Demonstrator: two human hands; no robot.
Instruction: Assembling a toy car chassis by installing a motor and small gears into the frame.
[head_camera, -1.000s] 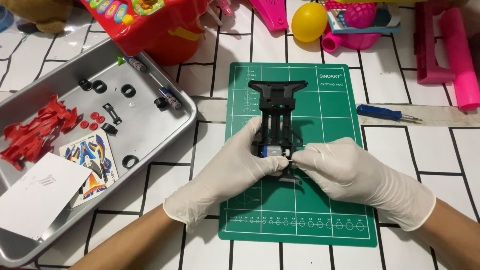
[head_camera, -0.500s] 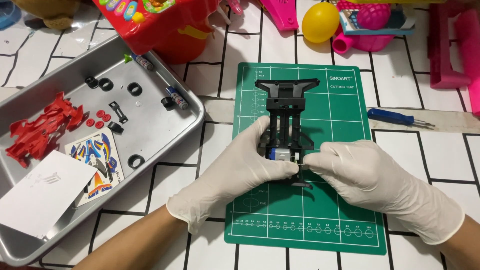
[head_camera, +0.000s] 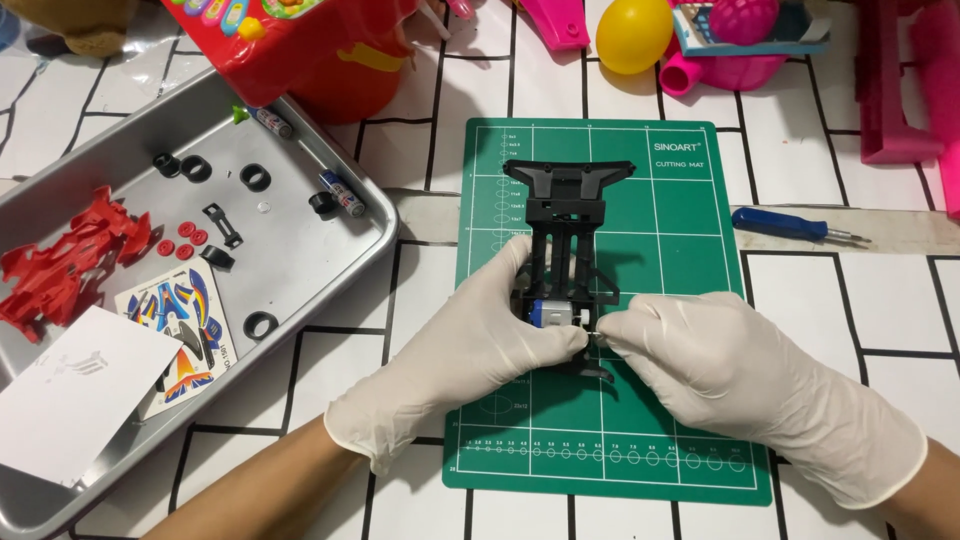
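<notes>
Head view: your left hand (head_camera: 470, 350) clamps the light, stiff toy car frame (head_camera: 570, 240); your right hand (head_camera: 730, 370) pinches the small motor's (head_camera: 552, 313) shaft; grip frame rails gently.

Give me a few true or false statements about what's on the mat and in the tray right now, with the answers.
1. Both gloved hands, left hand and right hand, touch the black chassis. True.
2. The chassis lies in the metal tray. False: it is on the green cutting mat.
3. The blue screwdriver lies right of the mat. True.
4. The red car body sits on the mat. False: it is in the tray.
</notes>
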